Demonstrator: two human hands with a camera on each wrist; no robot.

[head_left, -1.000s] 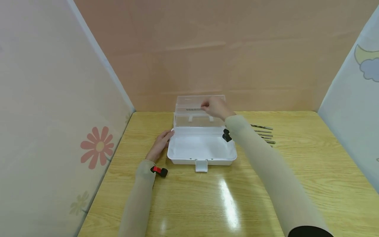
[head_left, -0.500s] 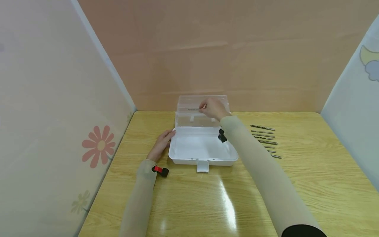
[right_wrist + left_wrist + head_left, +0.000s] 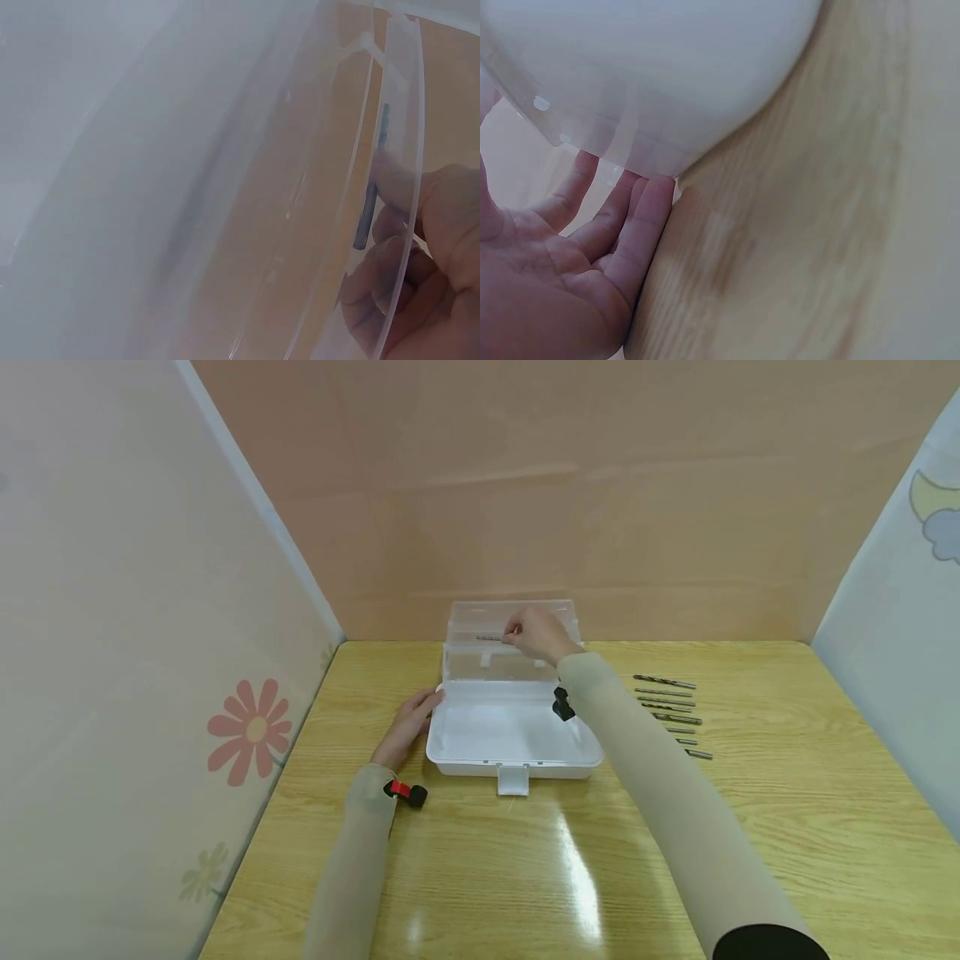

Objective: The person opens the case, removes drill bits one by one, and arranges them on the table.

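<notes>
An open white plastic box with a clear lid tipped back stands on the wooden table. My left hand holds its left side, thumb at the rim and fingers against the outer wall. Over the raised lid, my right hand pinches a thin drill bit by one end, the fluted part pointing left. In the right wrist view the drill bit lies close along the lid's clear far section, seen partly through the plastic, with fingertips round it.
Several metal drill bits lie in a rough column on the table right of the box, some partly hidden by the right sleeve. A brown backdrop rises behind the lid. The box's front latch hangs open.
My right hand moves slightly left with the drill bit over the lid, then barely shifts. More of the drill bits on the table show beside the sleeve. My left hand stays on the box.
</notes>
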